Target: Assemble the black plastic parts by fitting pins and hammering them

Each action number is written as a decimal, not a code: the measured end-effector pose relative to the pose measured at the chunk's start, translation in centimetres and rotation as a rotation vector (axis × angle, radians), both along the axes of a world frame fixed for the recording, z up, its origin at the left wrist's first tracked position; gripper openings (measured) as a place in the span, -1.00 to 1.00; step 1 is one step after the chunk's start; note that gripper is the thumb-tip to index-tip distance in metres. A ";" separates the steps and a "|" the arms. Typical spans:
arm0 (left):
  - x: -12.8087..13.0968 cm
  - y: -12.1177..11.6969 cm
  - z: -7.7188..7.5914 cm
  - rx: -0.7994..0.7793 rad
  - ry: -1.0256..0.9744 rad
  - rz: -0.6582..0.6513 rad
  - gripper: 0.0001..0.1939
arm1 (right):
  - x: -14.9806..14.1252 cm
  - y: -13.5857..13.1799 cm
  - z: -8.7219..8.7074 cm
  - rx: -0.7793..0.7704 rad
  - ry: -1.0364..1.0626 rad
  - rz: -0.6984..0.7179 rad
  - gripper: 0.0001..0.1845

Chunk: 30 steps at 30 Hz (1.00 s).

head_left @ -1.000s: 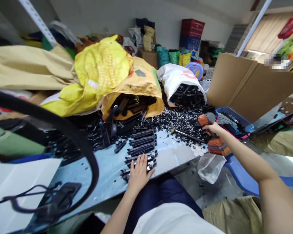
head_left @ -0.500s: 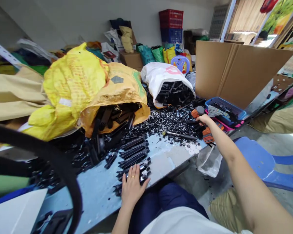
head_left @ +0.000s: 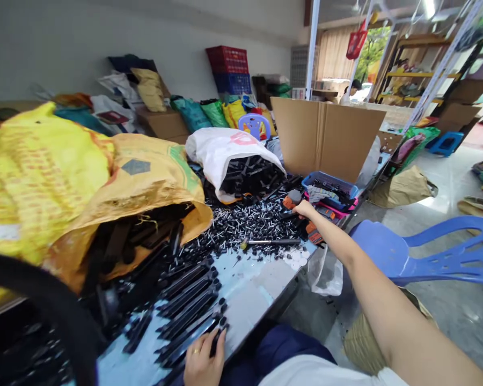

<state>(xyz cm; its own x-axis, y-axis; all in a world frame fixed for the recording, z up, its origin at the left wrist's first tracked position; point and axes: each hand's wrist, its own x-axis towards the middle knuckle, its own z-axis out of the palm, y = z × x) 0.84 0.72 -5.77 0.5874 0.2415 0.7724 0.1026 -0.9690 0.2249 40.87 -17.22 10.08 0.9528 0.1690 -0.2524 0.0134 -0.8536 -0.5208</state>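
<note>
My left hand (head_left: 204,358) is low at the table's front edge, its fingers closed around the end of the nearest long black plastic part (head_left: 214,343). Beyond it, several similar black parts (head_left: 191,305) lie side by side in a row. My right hand (head_left: 305,209) reaches out to the right and grips an orange and black cordless drill (head_left: 292,200). The drill's handle is mostly hidden by the hand; its battery (head_left: 314,234) shows below. Left of the drill, a hammer-like tool (head_left: 271,242) with a dark handle lies beside a heap of loose screws (head_left: 241,222).
An orange sack (head_left: 153,171) and a white sack (head_left: 221,150), both holding black parts, lie open at the back. A blue basket (head_left: 330,185) stands before a cardboard sheet (head_left: 326,134). A blue chair (head_left: 386,249) is at right. A black curved tube (head_left: 64,316) crosses the lower left.
The view has swung right. My left hand, earlier flat with fingers spread over the nearest parts, has closed on the end of one. My right hand stays on the drill.
</note>
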 end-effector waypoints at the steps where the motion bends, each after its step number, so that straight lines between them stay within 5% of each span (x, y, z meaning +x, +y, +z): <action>1: 0.0 -0.1 0.0 -0.006 -0.020 -0.009 -0.83 | -0.1 0.0 0.1 -0.011 -0.010 -0.001 -0.76; 5: -1.1 -0.4 1.4 -0.096 0.054 0.089 -0.82 | -0.4 0.1 0.6 -0.087 -0.047 0.019 -0.76; 9: -3.5 0.1 3.2 -0.224 0.201 0.465 -0.72 | -0.8 0.6 1.9 -0.197 -0.106 0.062 -0.68; 13: -6.1 0.5 4.2 -0.352 0.160 0.680 -0.71 | -2.3 0.5 3.5 -0.308 -0.194 0.116 -0.54; 17: -6.9 0.2 5.0 -0.535 0.010 0.890 -0.62 | -4.8 0.3 3.7 -0.443 -0.590 0.143 -0.54; 19: -6.5 0.1 5.3 -0.603 -0.042 0.857 -0.56 | -6.6 1.2 3.2 -0.400 -0.728 0.294 -0.58; 22: -5.3 0.0 5.6 -0.689 -0.052 0.679 -0.54 | -10.2 5.2 1.6 -0.278 -0.659 0.683 -0.67; 26: -4.5 -1.1 5.6 -0.757 -0.014 0.479 -0.57 | -15.4 14.3 -1.1 -0.190 -0.562 1.192 -0.70; 30: -4.9 -3.3 5.2 -0.914 0.018 0.439 -0.55 | -18.7 22.7 -3.0 -0.214 -0.502 1.405 -0.72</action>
